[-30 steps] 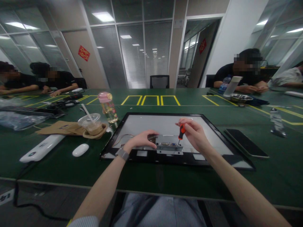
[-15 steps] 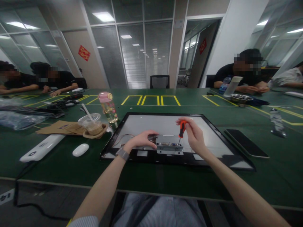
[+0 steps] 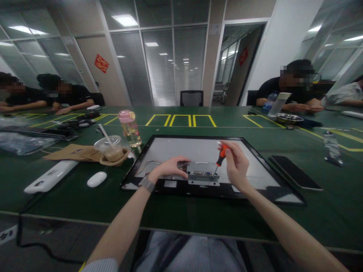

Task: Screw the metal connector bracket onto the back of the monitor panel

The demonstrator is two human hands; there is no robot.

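Note:
A display panel (image 3: 170,149) with a black frame lies with its pale side up in front of me. On its near part sits a metal bracket (image 3: 202,178) with video ports along its face. My left hand (image 3: 171,167), with a watch on the wrist, grips the bracket's left end between thumb and fingers. In my right hand (image 3: 236,164) is a red and black screwdriver (image 3: 221,155), held by its handle and tilted. Its thin shaft reaches down to the bracket's right side; the tip is too small to make out exactly.
Left of the panel are a white mouse (image 3: 96,179), a white power strip (image 3: 51,176), an iced drink cup (image 3: 107,145) and a pink-lidded bottle (image 3: 129,128). A phone (image 3: 295,172) lies to the right. Other people sit across the green table (image 3: 181,211).
My right hand has shifted slightly right, and the screwdriver handle leans further right and sits a little lower. My left hand and the bracket have stayed in place.

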